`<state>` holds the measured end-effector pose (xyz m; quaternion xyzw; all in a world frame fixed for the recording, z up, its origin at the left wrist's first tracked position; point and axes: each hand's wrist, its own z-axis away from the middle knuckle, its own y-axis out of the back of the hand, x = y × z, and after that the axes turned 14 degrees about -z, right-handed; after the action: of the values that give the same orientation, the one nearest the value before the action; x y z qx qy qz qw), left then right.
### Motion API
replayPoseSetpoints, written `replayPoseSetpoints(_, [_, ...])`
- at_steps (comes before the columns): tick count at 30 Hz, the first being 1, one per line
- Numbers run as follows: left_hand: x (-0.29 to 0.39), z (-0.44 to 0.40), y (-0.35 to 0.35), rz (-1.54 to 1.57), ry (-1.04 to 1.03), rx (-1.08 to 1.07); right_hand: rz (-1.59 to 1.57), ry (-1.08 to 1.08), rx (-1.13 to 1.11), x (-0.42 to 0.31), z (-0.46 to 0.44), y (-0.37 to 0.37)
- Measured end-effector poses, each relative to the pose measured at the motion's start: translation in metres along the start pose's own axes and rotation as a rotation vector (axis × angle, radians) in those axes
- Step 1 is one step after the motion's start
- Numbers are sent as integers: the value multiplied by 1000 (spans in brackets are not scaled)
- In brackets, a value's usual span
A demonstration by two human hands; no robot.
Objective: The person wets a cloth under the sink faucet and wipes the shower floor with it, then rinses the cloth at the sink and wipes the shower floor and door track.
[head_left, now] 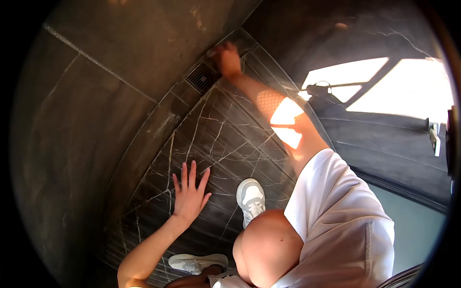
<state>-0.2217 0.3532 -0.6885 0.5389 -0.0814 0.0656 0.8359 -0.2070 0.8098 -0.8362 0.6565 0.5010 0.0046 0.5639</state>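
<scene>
My left hand (190,194) is spread with its fingers apart, palm down over the dark veined floor tiles (211,139), and holds nothing. Farther off, my right hand (226,58) reaches into the corner beside a square floor drain grate (201,78). Its fingers are bent and smeared by motion. A pale, blurred bit shows by its fingertips, too unclear to name. Bright sunlight falls on the right forearm.
Dark tiled walls (105,57) rise at the left and behind the corner. A metal fitting (434,137) juts out at the right. Two white and grey shoes (250,198) and a bent knee (271,245) are in the lower middle.
</scene>
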Motion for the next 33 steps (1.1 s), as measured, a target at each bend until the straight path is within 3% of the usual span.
replayPoseSetpoints(3, [1,12,-6,-39,30,-86,303,-313,-77,79,-52,16])
replayPoseSetpoints(4, [0,12,-11,-45,23,-76,296,-277,-66,94,-61,21])
replayPoseSetpoints(6, [-1,16,-13,-52,26,-71,279,-237,-59,88,-63,14])
replayPoseSetpoints(8, [0,16,-11,-25,14,-94,167,-338,-134,42,-50,15])
replayPoseSetpoints(9, [0,17,-13,-24,16,-91,255,-96,-200,8,-27,17])
replayPoseSetpoints(11, [0,18,-15,-18,26,-107,50,-22,-42,-40,20,-15])
replayPoseSetpoints(15, [6,25,-21,-17,43,-126,-57,93,-117,-158,104,-46])
replayPoseSetpoints(17, [14,31,-13,2,19,-135,-108,156,-337,-200,144,-78])
replayPoseSetpoints(19, [15,37,-9,-11,18,-136,-327,420,-418,-249,178,-78])
replayPoseSetpoints(20, [16,42,-8,-21,4,-137,-335,424,-423,-255,181,-77])
replayPoseSetpoints(24, [2,71,-19,26,93,-110,-279,364,-375,-218,155,-72])
replayPoseSetpoints(26, [-11,100,-30,42,126,-126,-191,285,-142,-166,123,-56])
replayPoseSetpoints(29, [-27,162,-43,79,180,-218,44,195,-165,-128,94,-63])
replayPoseSetpoints(33, [-45,264,-45,139,304,-268,93,377,-8,-142,117,-89])
